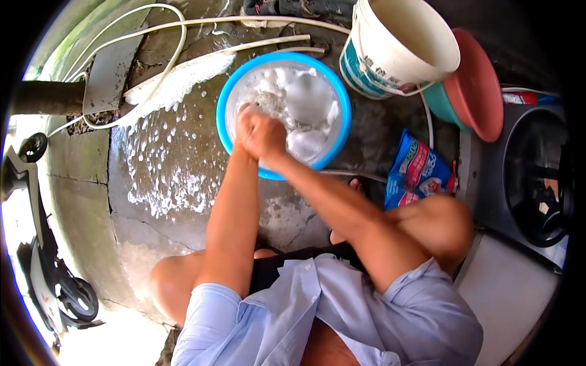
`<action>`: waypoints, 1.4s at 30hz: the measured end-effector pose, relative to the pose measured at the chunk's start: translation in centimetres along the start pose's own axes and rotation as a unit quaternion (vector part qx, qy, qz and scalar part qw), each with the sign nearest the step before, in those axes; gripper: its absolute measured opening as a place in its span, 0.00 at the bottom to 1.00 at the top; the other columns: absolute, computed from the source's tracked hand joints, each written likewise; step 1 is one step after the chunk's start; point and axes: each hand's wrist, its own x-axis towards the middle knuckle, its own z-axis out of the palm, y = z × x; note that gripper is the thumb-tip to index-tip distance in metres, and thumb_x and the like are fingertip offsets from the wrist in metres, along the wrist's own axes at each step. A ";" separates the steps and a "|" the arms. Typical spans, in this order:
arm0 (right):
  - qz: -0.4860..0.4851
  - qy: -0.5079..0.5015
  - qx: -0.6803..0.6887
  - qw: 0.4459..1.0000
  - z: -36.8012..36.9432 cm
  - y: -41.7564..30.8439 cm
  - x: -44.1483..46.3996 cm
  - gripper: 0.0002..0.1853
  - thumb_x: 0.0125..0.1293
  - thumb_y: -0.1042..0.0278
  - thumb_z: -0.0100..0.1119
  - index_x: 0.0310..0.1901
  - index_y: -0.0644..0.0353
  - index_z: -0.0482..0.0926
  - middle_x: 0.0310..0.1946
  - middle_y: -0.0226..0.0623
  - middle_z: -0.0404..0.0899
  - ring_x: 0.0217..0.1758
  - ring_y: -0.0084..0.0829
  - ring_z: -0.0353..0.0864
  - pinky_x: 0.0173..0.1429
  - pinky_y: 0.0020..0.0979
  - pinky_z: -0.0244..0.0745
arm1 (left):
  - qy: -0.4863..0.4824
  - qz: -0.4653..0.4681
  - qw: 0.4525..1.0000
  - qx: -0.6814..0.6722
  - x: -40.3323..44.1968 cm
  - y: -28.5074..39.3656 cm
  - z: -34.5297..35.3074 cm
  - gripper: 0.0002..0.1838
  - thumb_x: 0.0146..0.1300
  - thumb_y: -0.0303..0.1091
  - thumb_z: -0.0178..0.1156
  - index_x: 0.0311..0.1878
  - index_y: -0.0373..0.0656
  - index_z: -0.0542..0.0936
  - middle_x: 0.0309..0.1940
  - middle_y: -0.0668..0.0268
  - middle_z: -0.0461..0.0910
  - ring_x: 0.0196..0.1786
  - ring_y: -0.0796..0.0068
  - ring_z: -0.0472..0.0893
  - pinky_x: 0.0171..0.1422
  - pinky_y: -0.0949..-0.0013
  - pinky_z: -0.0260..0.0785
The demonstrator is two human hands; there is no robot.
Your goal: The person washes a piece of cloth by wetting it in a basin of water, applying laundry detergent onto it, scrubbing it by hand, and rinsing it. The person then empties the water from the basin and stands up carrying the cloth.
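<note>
A blue-rimmed basin of foamy water sits on the wet ground before me. Over its near-left edge my right hand is closed, pressed against my left hand, whose fingers are mostly hidden behind it. Just beyond the hands, a pale, shaggy wet thing lies in the suds; its kind is unclear. White suds float on the right side of the basin, around a blurred grey round patch. What the hands grip cannot be made out.
A white bucket stands at the upper right, beside red and green basins. A blue detergent bag lies nearer me. Foam is spilled on the ground. A hose loops at upper left; a scooter stands left.
</note>
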 end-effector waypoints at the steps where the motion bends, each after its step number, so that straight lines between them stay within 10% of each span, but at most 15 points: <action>1: -0.008 0.007 0.007 1.000 0.9 -0.1 -0.3 0.12 0.65 0.58 0.55 0.30 0.55 0.82 0.29 0.46 0.84 0.36 0.44 0.84 0.42 0.44 0.78 | 0.242 0.036 0.969 0.035 1.4 -0.9 2.8 0.25 0.75 0.55 0.39 0.44 0.46 0.79 0.37 0.60 0.82 0.41 0.61 0.82 0.48 0.53 0.76; 3: 0.012 -0.027 -0.052 0.998 4.9 7.9 3.5 0.12 0.65 0.58 0.55 0.29 0.55 0.82 0.29 0.45 0.84 0.35 0.44 0.84 0.40 0.45 0.77 | 0.667 0.021 0.740 0.088 5.1 -3.0 8.8 0.24 0.73 0.57 0.42 0.39 0.47 0.77 0.30 0.63 0.80 0.33 0.62 0.81 0.38 0.52 0.76; 8: -0.081 0.032 -0.179 0.980 -1.6 10.5 5.9 0.15 0.69 0.57 0.54 0.34 0.60 0.82 0.33 0.45 0.84 0.34 0.47 0.83 0.40 0.49 0.77 | 0.602 0.014 0.792 0.097 3.6 -3.9 6.0 0.22 0.68 0.48 0.47 0.48 0.39 0.79 0.49 0.55 0.82 0.49 0.56 0.83 0.51 0.51 0.79; 11: 0.038 0.048 -0.176 0.982 -3.5 9.0 5.6 0.20 0.64 0.48 0.59 0.44 0.58 0.80 0.44 0.50 0.82 0.48 0.51 0.80 0.52 0.51 0.75 | 0.670 -0.171 0.682 0.240 0.2 -0.3 5.8 0.29 0.62 0.40 0.53 0.69 0.46 0.71 0.66 0.49 0.73 0.67 0.47 0.74 0.69 0.33 0.64; 14: 0.177 -0.055 -0.152 0.971 -2.4 9.5 6.0 0.33 0.59 0.41 0.64 0.61 0.54 0.75 0.56 0.55 0.77 0.64 0.57 0.72 0.65 0.54 0.71 | 0.710 -0.123 0.643 0.259 0.5 -0.7 5.8 0.38 0.66 0.45 0.54 0.80 0.58 0.57 0.76 0.52 0.60 0.74 0.46 0.65 0.73 0.25 0.50; 17: -0.005 0.074 -0.324 0.943 3.5 12.4 2.5 0.32 0.63 0.38 0.61 0.58 0.57 0.80 0.59 0.51 0.76 0.62 0.45 0.77 0.55 0.52 0.75 | 0.659 -0.079 0.713 0.227 -0.1 -2.0 3.1 0.42 0.69 0.56 0.57 0.81 0.58 0.54 0.82 0.55 0.49 0.79 0.43 0.57 0.72 0.18 0.32; 19: 0.107 -0.195 -0.234 0.946 1.1 8.5 1.4 0.30 0.66 0.36 0.58 0.51 0.59 0.84 0.55 0.49 0.81 0.54 0.43 0.83 0.51 0.49 0.77 | 0.694 -0.115 0.670 0.237 0.2 -2.1 2.5 0.40 0.70 0.65 0.54 0.77 0.54 0.61 0.80 0.57 0.55 0.79 0.47 0.57 0.72 0.19 0.32; 21: 0.244 -0.163 0.031 0.955 6.6 11.3 0.2 0.33 0.66 0.33 0.56 0.48 0.61 0.85 0.48 0.49 0.84 0.48 0.45 0.85 0.49 0.47 0.78 | 0.669 -0.126 0.708 0.187 -1.4 -1.8 -2.0 0.38 0.70 0.67 0.52 0.74 0.51 0.66 0.77 0.56 0.62 0.78 0.50 0.60 0.76 0.24 0.38; 23: 0.295 -0.140 0.101 0.940 4.7 7.3 0.8 0.34 0.66 0.32 0.57 0.40 0.64 0.85 0.31 0.50 0.86 0.36 0.48 0.86 0.43 0.44 0.78 | 0.538 -0.081 0.825 0.155 -1.2 -1.1 -2.3 0.35 0.73 0.66 0.46 0.67 0.45 0.71 0.65 0.53 0.74 0.69 0.54 0.69 0.75 0.41 0.58; 27: -0.017 0.005 0.103 0.995 1.4 -2.0 -1.1 0.20 0.65 0.52 0.66 0.26 0.63 0.78 0.24 0.51 0.81 0.31 0.55 0.82 0.38 0.50 0.77 | 0.109 0.014 0.994 -0.005 -5.3 0.5 -4.7 0.33 0.76 0.59 0.44 0.68 0.39 0.71 0.60 0.54 0.76 0.65 0.59 0.72 0.69 0.55 0.67; 31: -0.169 0.068 0.102 0.978 -2.6 -5.1 -1.1 0.17 0.66 0.57 0.63 0.25 0.59 0.77 0.23 0.47 0.80 0.30 0.53 0.80 0.38 0.49 0.77 | 0.330 0.091 0.877 0.337 -2.3 -0.6 2.4 0.28 0.78 0.53 0.44 0.66 0.39 0.72 0.51 0.62 0.78 0.53 0.68 0.76 0.62 0.64 0.70; 35: -0.022 -0.002 0.030 0.999 -0.5 2.0 2.5 0.19 0.68 0.50 0.57 0.33 0.58 0.85 0.29 0.52 0.84 0.35 0.51 0.85 0.40 0.45 0.77 | 0.088 0.032 0.996 0.010 1.9 -1.8 -1.6 0.23 0.80 0.48 0.38 0.56 0.46 0.80 0.38 0.67 0.81 0.40 0.72 0.80 0.48 0.66 0.77; 37: 0.260 -0.088 0.148 0.950 -1.5 5.0 5.6 0.24 0.74 0.51 0.42 0.35 0.58 0.85 0.31 0.50 0.85 0.37 0.53 0.85 0.42 0.48 0.79 | 0.545 0.044 0.829 0.121 6.1 -4.6 7.4 0.23 0.77 0.54 0.43 0.53 0.47 0.81 0.37 0.67 0.82 0.37 0.66 0.81 0.45 0.55 0.77; 38: 0.221 -0.050 0.088 0.970 -1.5 4.7 5.5 0.26 0.74 0.48 0.43 0.33 0.58 0.85 0.30 0.52 0.84 0.35 0.54 0.85 0.40 0.48 0.79 | 0.564 0.043 0.813 0.138 6.1 -4.8 6.3 0.23 0.75 0.53 0.45 0.54 0.46 0.81 0.41 0.65 0.84 0.39 0.63 0.83 0.45 0.53 0.77; 42: 0.152 0.037 -0.006 0.988 -0.1 3.0 3.6 0.25 0.71 0.43 0.47 0.31 0.54 0.86 0.28 0.53 0.83 0.35 0.58 0.84 0.42 0.51 0.79 | 0.366 -0.017 0.930 0.011 1.4 0.8 3.7 0.28 0.77 0.50 0.38 0.66 0.42 0.74 0.57 0.56 0.80 0.58 0.55 0.80 0.59 0.49 0.75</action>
